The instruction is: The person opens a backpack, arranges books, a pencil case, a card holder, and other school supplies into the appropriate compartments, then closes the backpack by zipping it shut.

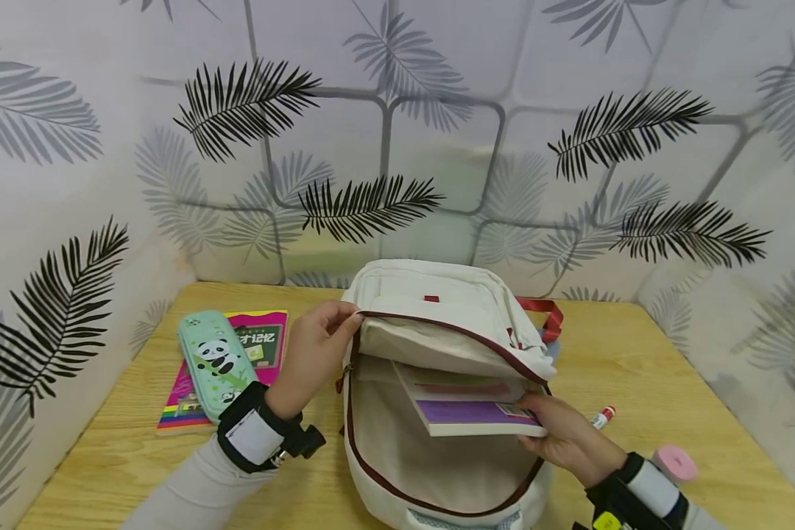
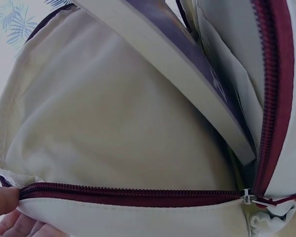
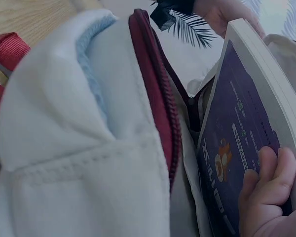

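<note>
A white backpack [image 1: 387, 471] with dark red zipper trim lies unzipped on the table. My left hand [image 1: 318, 353] pinches the edge of its raised flap at the upper left; the left wrist view shows the thumb [image 2: 4, 200] on the zipper edge. In my right hand [image 1: 566, 434] is a thick book [image 1: 464, 414] with a purple cover, gripped at its right end. The book is tilted and partly inside the bag opening, its far part hidden under the flap. In the right wrist view, fingers lie across the purple cover [image 3: 237, 128].
Left of the bag, a green panda pencil case [image 1: 215, 361] rests on a pink book [image 1: 271, 331]. To the right are a red-and-white marker or glue stick [image 1: 603, 417] and a pink roll [image 1: 676, 464]. A red strap [image 1: 550, 316] sticks out behind the bag. Leaf-patterned walls border the wooden table [image 1: 636, 361].
</note>
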The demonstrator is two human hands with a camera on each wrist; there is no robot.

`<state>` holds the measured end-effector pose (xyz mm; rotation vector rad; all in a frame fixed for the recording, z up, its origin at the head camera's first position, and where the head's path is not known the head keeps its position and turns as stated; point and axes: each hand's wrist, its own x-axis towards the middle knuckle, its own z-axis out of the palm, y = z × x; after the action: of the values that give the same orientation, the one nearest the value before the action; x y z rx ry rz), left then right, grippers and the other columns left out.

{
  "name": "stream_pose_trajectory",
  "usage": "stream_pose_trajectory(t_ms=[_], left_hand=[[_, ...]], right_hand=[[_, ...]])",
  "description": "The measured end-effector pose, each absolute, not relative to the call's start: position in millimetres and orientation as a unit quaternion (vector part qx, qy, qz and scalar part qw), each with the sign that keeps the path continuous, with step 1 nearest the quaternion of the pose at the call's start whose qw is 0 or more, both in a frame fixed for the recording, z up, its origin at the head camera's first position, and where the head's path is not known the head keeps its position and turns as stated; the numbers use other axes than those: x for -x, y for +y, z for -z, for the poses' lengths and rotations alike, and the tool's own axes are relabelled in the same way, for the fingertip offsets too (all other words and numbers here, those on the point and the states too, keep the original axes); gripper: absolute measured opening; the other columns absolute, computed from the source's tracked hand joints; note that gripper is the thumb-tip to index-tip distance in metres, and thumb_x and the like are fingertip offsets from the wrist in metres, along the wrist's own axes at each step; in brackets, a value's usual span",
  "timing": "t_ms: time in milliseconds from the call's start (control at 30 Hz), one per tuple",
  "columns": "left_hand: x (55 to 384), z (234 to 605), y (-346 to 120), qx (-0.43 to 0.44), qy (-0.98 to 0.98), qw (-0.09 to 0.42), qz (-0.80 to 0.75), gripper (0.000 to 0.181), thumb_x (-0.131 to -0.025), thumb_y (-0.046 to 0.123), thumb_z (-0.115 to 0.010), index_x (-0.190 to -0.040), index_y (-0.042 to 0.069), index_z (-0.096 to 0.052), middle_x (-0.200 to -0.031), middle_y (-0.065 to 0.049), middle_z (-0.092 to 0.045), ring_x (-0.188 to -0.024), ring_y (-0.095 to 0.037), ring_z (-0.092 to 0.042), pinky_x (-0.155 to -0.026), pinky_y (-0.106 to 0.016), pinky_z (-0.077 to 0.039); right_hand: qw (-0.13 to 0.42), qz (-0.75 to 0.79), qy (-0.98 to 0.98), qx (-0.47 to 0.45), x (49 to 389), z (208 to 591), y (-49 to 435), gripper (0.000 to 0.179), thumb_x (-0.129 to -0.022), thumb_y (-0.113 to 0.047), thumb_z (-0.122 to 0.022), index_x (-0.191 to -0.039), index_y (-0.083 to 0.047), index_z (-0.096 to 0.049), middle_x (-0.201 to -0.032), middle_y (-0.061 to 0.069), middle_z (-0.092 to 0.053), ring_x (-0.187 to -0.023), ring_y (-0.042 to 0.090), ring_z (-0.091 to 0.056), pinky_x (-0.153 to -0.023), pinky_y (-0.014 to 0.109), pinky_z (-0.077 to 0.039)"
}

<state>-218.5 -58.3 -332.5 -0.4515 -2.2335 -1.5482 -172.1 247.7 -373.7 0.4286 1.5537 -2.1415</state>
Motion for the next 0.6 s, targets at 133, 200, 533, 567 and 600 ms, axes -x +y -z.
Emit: stream_pose_trajectory(t_ms=[133,200,533,567,600], left_hand=[[214.8,333.6,-56.5,0.172,-0.796,0.172,0.554,0.010,-0.085,0.008,-0.058,-0.089,0.001,-0.064,-0.086,-0.011,-0.064,-0.074,-0.015,-0.055,-0.065,-0.020,-0.048],[212.8,334.0,-54.8,0.180,-0.796,0.164,0.554,0.010,-0.086,0.008,-0.058,-0.089,0.001,-0.064,-0.085,-0.011,-0.064,-0.074,-0.015,-0.055,-0.064,-0.021,-0.048],[209.9,332.6,-53.5,0.183,-0.799,0.162,0.549,0.007,-0.085,0.006,-0.058,-0.086,0.002,-0.064,-0.083,-0.010,-0.064,-0.074,-0.015,-0.055,-0.066,-0.024,-0.049],[209.6,332.5,-53.6,0.184,-0.798,0.163,0.550,0.007,-0.084,0.005,-0.058,-0.086,0.001,-0.064,-0.083,-0.010,-0.064,-0.073,-0.015,-0.054,-0.066,-0.023,-0.048],[209.5,332.7,-53.7,0.184,-0.798,0.164,0.551,0.007,-0.084,0.005,-0.059,-0.086,0.001,-0.064,-0.083,-0.010,-0.064,-0.073,-0.015,-0.054,-0.065,-0.023,-0.048]], right_hand=[[0.201,0.790,0.555,-0.166,185.6,374.6,240.1,0.030,-0.090,-0.008,-0.041,-0.117,-0.007,-0.028,-0.085,0.005,-0.055,-0.073,0.011,-0.060,-0.058,0.022,-0.051],[0.181,0.801,0.542,-0.180,191.0,376.2,236.7,0.033,-0.088,-0.004,-0.045,-0.118,-0.010,-0.031,-0.088,0.004,-0.055,-0.076,0.012,-0.061,-0.063,0.027,-0.052],[0.161,0.794,0.552,-0.195,212.6,379.4,218.1,0.051,-0.090,-0.010,-0.049,-0.134,-0.012,-0.023,-0.118,0.009,-0.042,-0.086,0.017,-0.058,-0.077,0.035,-0.050],[0.162,0.794,0.552,-0.195,214.8,379.2,216.8,0.052,-0.090,-0.012,-0.050,-0.134,-0.012,-0.023,-0.119,0.009,-0.042,-0.087,0.018,-0.058,-0.078,0.036,-0.050],[0.164,0.794,0.554,-0.189,216.7,379.6,216.0,0.053,-0.090,-0.015,-0.051,-0.135,-0.012,-0.023,-0.120,0.009,-0.041,-0.089,0.018,-0.057,-0.078,0.036,-0.050]])
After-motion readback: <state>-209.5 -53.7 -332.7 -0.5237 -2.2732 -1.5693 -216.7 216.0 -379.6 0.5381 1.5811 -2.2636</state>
